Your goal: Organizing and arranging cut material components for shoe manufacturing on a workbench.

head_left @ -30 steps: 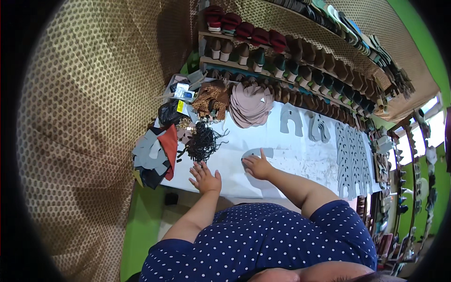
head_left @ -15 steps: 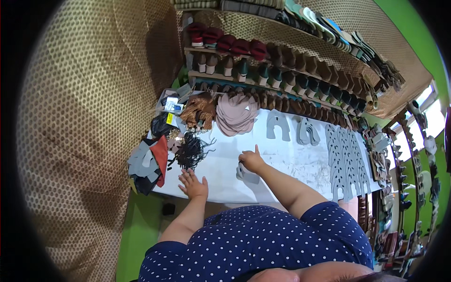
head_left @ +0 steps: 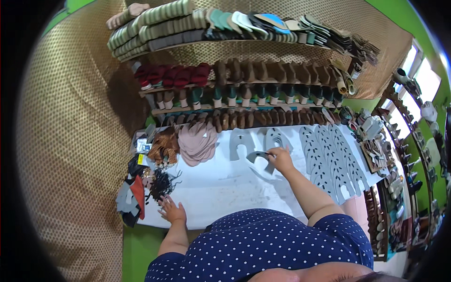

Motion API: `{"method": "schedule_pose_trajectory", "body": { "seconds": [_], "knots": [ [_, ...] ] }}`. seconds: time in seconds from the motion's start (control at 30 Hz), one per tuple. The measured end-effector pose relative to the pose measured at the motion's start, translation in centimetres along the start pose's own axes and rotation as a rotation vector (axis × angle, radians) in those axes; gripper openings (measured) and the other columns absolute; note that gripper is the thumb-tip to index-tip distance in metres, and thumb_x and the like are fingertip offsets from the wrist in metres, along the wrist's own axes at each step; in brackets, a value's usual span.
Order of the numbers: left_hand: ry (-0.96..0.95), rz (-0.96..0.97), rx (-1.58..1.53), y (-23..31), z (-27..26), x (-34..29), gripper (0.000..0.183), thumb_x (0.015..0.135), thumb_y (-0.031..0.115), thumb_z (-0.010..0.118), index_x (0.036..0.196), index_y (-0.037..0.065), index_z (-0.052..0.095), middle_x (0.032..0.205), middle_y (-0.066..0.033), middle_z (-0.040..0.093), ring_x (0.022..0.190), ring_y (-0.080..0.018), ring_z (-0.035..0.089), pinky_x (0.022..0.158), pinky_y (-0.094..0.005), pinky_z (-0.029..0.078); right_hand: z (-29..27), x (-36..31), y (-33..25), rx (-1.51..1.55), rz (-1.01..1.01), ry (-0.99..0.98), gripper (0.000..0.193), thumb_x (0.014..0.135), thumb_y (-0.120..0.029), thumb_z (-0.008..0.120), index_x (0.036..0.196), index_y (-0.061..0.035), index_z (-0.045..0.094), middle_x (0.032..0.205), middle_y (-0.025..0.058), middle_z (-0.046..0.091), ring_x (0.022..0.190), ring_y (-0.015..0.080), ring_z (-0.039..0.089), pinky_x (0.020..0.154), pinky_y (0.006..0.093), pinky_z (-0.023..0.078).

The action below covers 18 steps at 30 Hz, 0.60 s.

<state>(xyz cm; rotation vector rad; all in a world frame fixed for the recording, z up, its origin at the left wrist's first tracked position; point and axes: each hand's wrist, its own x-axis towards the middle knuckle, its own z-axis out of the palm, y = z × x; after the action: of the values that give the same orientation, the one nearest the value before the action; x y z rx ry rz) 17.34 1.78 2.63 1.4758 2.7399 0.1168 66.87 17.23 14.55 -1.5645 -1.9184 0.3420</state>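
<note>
My right hand (head_left: pixel 281 160) is closed on the edge of a grey U-shaped shoe upper piece (head_left: pixel 257 156), holding it over the white table (head_left: pixel 206 197). Just beyond it lie a single grey U-shaped piece (head_left: pixel 241 136) and a small stack of similar pieces (head_left: pixel 276 135). To the right, overlapping rows of grey pieces with dark oval marks (head_left: pixel 324 162) reach toward the table's near edge. My left hand (head_left: pixel 173 210) rests with fingers spread at the near left of the table, next to a tangle of black cords (head_left: pixel 163 182), and holds nothing.
Pink-beige cut pieces (head_left: pixel 197 143) and brown patterned scraps (head_left: pixel 164 143) lie at the far left. Red and grey scraps (head_left: pixel 131 197) hang at the left edge. Behind the table, shelves hold shoe lasts (head_left: pixel 272 70), dark red slippers (head_left: pixel 171 74) and soles (head_left: pixel 235 21).
My right hand has carried the grey piece from the table's near middle rightward and away from me, toward the stack. My view has shifted; my left hand stays spread near the cords.
</note>
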Motion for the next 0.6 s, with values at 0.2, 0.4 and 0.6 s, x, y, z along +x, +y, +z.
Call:
{"method": "schedule_pose_trajectory", "body": {
  "seconds": [0.2,0.4,0.6],
  "knots": [
    [-0.148,0.121,-0.103,12.8,-1.2,-1.6,0.086,0.091,0.041,0.061,0.161,0.014,0.019,0.169,-0.0169,0.004,0.155,-0.0379,0.001,0.12,-0.0634,0.004,-6.1,2.5,7.3,0.023,0.047,0.01,0.016,0.085,-0.02,0.072,0.1,-0.0142,0.076,0.099,0.0057,0.074,0.102,0.0273,0.065,0.115,0.0633,0.024],
    [-0.401,0.116,-0.176,19.4,0.2,-1.4,0.105,0.083,0.056,0.067,0.162,0.015,0.012,0.168,-0.0208,-0.003,0.154,-0.0447,-0.004,0.119,-0.0658,0.002,-7.0,6.3,11.8,0.056,0.053,-0.141,0.02,0.086,-0.019,0.071,0.102,-0.0083,0.075,0.098,0.0105,0.075,0.096,0.0294,0.068,0.104,0.0473,0.042],
    [-0.58,0.163,-0.024,20.4,-0.9,-0.8,0.127,0.072,0.066,0.074,0.163,0.015,-0.001,0.167,-0.0217,-0.014,0.151,-0.0471,-0.017,0.114,-0.0728,0.002,-0.7,12.4,19.1,0.26,0.189,-0.172,0.022,0.087,-0.019,0.071,0.104,-0.0054,0.072,0.091,0.0119,0.074,0.083,0.0271,0.071,0.08,0.0366,0.055]
  ]
}}
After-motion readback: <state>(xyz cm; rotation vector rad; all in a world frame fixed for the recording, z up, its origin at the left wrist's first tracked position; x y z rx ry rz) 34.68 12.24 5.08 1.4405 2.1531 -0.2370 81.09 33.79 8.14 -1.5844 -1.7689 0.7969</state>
